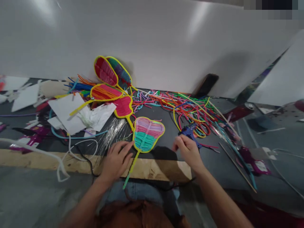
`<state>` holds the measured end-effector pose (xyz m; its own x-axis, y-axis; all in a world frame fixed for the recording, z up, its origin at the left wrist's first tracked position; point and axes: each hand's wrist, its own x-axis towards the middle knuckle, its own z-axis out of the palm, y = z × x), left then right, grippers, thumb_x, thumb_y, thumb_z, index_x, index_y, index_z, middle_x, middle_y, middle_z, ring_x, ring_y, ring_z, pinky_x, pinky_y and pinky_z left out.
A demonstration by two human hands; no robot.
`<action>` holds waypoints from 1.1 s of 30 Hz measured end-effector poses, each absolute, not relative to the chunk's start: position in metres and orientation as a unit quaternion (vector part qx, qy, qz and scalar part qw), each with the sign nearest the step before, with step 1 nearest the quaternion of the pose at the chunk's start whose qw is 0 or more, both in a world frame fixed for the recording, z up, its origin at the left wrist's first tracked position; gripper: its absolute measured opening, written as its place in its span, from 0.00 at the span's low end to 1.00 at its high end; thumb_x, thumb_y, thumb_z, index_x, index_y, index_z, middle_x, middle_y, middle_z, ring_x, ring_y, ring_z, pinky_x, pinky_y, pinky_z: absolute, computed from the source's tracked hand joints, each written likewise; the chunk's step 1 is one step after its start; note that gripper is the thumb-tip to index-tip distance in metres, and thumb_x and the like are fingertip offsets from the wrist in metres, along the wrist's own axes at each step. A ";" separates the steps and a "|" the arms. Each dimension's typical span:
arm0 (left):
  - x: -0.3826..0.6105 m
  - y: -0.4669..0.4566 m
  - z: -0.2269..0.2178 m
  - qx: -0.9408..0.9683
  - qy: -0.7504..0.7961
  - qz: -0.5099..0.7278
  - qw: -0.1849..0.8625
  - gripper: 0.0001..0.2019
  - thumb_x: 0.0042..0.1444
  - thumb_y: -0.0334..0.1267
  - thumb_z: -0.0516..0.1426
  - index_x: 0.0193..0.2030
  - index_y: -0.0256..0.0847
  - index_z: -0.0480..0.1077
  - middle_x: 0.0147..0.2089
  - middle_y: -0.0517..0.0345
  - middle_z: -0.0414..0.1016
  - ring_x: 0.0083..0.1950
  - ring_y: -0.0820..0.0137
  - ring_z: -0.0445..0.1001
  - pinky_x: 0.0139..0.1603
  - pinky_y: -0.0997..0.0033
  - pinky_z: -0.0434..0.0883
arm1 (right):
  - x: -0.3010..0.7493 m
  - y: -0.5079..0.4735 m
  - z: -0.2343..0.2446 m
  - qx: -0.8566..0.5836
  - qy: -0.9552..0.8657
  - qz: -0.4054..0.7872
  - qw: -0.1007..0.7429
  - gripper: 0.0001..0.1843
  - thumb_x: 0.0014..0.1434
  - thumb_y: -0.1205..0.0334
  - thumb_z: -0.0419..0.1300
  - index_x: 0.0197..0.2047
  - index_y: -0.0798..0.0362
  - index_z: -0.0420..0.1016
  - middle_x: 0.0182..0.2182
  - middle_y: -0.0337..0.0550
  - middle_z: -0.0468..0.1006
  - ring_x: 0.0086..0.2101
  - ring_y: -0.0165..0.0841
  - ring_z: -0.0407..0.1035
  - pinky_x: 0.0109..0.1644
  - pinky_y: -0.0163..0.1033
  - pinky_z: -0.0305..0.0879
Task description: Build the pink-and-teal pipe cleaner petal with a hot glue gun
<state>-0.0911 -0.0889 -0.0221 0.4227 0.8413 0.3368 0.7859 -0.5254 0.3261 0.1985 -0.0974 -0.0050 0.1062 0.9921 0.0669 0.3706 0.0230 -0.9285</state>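
Observation:
A fan-shaped piece made of fuzzy pipe cleaners (147, 134) lies near the table's front edge, pink and lilac above, turquoise below, with a yellow rim. Its yellow-green stem points towards me over the edge. My left hand (118, 160) rests at its left side, fingers stretched out, fingertips by the rim and stem. To the right, my right hand (188, 150) is closed, fingers curled; what it holds, if anything, is hidden. Just beyond that hand lies a dark blue tool (192, 131), partly covered by it.
More yellow-rimmed shapes (123, 107) stand and lie behind. A tangle of coloured pipe cleaners (190, 109) runs along the white wall, where a phone (207, 85) leans. White paper (68, 110) and a purple glue gun (30, 137) are left; a red can (241, 111) is right.

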 end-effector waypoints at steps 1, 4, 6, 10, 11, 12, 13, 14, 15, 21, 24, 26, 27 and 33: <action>-0.098 -0.088 -0.028 0.847 0.477 0.232 0.026 0.17 0.60 0.35 0.52 0.56 0.39 0.69 0.51 0.44 0.72 0.54 0.57 0.70 0.55 0.55 0.68 | 0.203 -0.081 -0.003 -0.605 -0.618 0.296 0.405 0.13 0.63 0.55 0.52 0.31 0.52 0.70 0.25 0.40 0.74 0.27 0.31 0.68 0.34 0.36 0.65; -0.107 -0.089 -0.041 0.866 0.450 0.215 -0.031 0.18 0.60 0.32 0.53 0.57 0.38 0.68 0.60 0.41 0.66 0.65 0.54 0.61 0.63 0.50 0.61 | 0.209 -0.022 -0.002 -0.594 -0.749 0.169 0.240 0.16 0.61 0.70 0.47 0.49 0.53 0.71 0.44 0.49 0.76 0.42 0.34 0.71 0.45 0.39 0.66; -0.106 -0.093 -0.046 0.876 0.433 0.206 -0.043 0.19 0.60 0.33 0.54 0.58 0.41 0.67 0.61 0.44 0.66 0.67 0.53 0.58 0.67 0.44 0.52 | 0.211 0.016 -0.005 -0.576 -0.794 0.144 0.132 0.17 0.58 0.73 0.50 0.49 0.55 0.72 0.46 0.51 0.75 0.44 0.35 0.70 0.47 0.39 0.65; -0.103 -0.100 -0.051 0.874 0.441 0.198 -0.039 0.21 0.60 0.33 0.54 0.60 0.44 0.66 0.62 0.43 0.66 0.68 0.51 0.55 0.68 0.36 0.39 | 0.211 0.061 -0.014 -0.533 -0.826 0.179 0.045 0.06 0.56 0.69 0.57 0.34 0.53 0.75 0.35 0.45 0.76 0.39 0.34 0.70 0.45 0.36 0.65; -0.104 -0.101 -0.052 0.874 0.444 0.195 -0.032 0.22 0.59 0.33 0.54 0.61 0.45 0.65 0.62 0.43 0.66 0.69 0.50 0.54 0.68 0.35 0.38 | 0.211 0.065 -0.016 -0.526 -0.830 0.186 0.031 0.06 0.56 0.69 0.57 0.31 0.53 0.75 0.33 0.44 0.75 0.37 0.33 0.69 0.44 0.35 0.65; -0.104 -0.102 -0.052 0.873 0.448 0.191 -0.029 0.22 0.59 0.34 0.55 0.61 0.46 0.64 0.63 0.44 0.65 0.69 0.50 0.53 0.68 0.35 0.37 | 0.210 0.066 -0.016 -0.523 -0.830 0.190 0.022 0.07 0.57 0.69 0.56 0.30 0.53 0.74 0.32 0.43 0.74 0.36 0.32 0.69 0.43 0.35 0.65; -0.105 -0.102 -0.052 0.876 0.444 0.187 -0.030 0.23 0.59 0.33 0.54 0.62 0.46 0.64 0.62 0.43 0.66 0.69 0.49 0.52 0.68 0.34 0.36 | 0.209 0.065 -0.017 -0.525 -0.829 0.192 0.016 0.08 0.58 0.69 0.55 0.29 0.53 0.74 0.32 0.43 0.74 0.34 0.32 0.69 0.41 0.35 0.65; -0.106 -0.102 -0.052 0.881 0.437 0.179 -0.030 0.24 0.59 0.34 0.54 0.63 0.46 0.63 0.63 0.43 0.65 0.70 0.49 0.51 0.68 0.34 0.36 | 0.207 0.063 -0.017 -0.531 -0.825 0.193 0.014 0.09 0.58 0.69 0.54 0.29 0.53 0.73 0.31 0.44 0.73 0.34 0.32 0.68 0.40 0.35 0.65; -0.107 -0.101 -0.052 0.881 0.438 0.175 -0.029 0.24 0.59 0.34 0.54 0.63 0.45 0.63 0.63 0.43 0.65 0.70 0.49 0.51 0.68 0.34 0.35 | 0.205 0.061 -0.018 -0.539 -0.820 0.193 0.015 0.09 0.58 0.70 0.54 0.29 0.53 0.73 0.31 0.44 0.73 0.33 0.32 0.68 0.40 0.35 0.64; -0.107 -0.100 -0.049 0.881 0.450 0.148 -0.009 0.25 0.61 0.37 0.54 0.65 0.44 0.59 0.66 0.40 0.60 0.70 0.48 0.51 0.67 0.33 0.38 | 0.195 0.051 -0.020 -0.612 -0.769 0.179 0.050 0.11 0.56 0.72 0.55 0.23 0.52 0.67 0.28 0.47 0.73 0.36 0.36 0.67 0.42 0.37 0.62; -0.105 -0.101 -0.048 0.875 0.461 0.150 -0.002 0.25 0.61 0.39 0.53 0.65 0.42 0.58 0.68 0.38 0.57 0.71 0.47 0.47 0.67 0.33 0.39 | 0.196 0.049 -0.017 -0.648 -0.739 0.166 0.076 0.10 0.58 0.71 0.52 0.26 0.52 0.65 0.25 0.44 0.72 0.31 0.33 0.67 0.36 0.36 0.60; -0.103 -0.101 -0.045 0.869 0.471 0.153 -0.003 0.25 0.61 0.40 0.54 0.65 0.41 0.59 0.68 0.37 0.56 0.72 0.47 0.45 0.67 0.33 0.39 | 0.197 0.042 -0.009 -0.666 -0.723 0.155 0.097 0.11 0.60 0.70 0.48 0.28 0.52 0.64 0.23 0.41 0.71 0.25 0.31 0.65 0.31 0.34 0.57; -0.103 -0.101 -0.044 0.867 0.475 0.149 -0.002 0.25 0.60 0.40 0.54 0.65 0.41 0.60 0.68 0.37 0.56 0.72 0.47 0.44 0.67 0.33 0.38 | 0.199 0.035 -0.002 -0.671 -0.718 0.149 0.108 0.11 0.61 0.70 0.46 0.28 0.52 0.63 0.21 0.40 0.70 0.23 0.30 0.64 0.30 0.34 0.56; -0.103 -0.101 -0.041 0.867 0.464 0.173 -0.056 0.19 0.59 0.36 0.55 0.57 0.41 0.68 0.65 0.42 0.61 0.72 0.49 0.44 0.68 0.35 0.39 | 0.244 -0.060 0.051 -0.675 -0.696 0.035 0.241 0.10 0.58 0.66 0.48 0.25 0.49 0.57 0.18 0.34 0.60 0.20 0.29 0.56 0.27 0.35 0.50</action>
<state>-0.1032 -0.1014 -0.0410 0.5094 0.7855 0.3514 0.8244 -0.5626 0.0625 0.2442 -0.0599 0.0511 0.0283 0.9571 0.2885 0.9233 0.0856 -0.3744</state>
